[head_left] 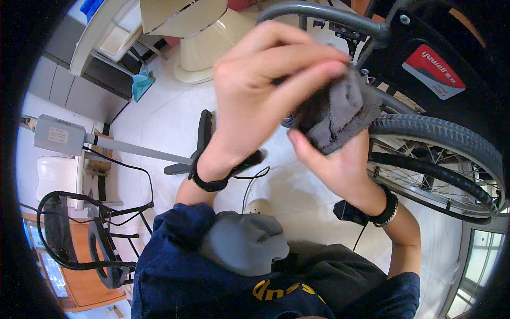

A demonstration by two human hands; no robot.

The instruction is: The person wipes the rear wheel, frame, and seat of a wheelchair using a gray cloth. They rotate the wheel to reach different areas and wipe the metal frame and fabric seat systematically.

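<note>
A dark grey cloth (344, 115) is held between both hands in front of the wheelchair. My left hand (259, 83) reaches over from above, slightly blurred, with its fingertips pinching the cloth's upper edge. My right hand (342, 167) supports the cloth from below, its thumb apart at the left and its other fingers hidden behind the fabric. Part of a small shiny metal piece (287, 121) shows beside the cloth; what it belongs to is hidden. At the right stands the wheelchair, with a grey tubular frame (326, 12), a black side panel and a large spoked wheel (438, 129).
Grey fabric (251, 243) lies bunched at my lap. To the left are a grey pole with a control box (59, 134) on a black base, trailing cables, and a black-framed commode chair (95, 263). A cream pedestal (203, 48) and a teal cloth (141, 85) are farther off.
</note>
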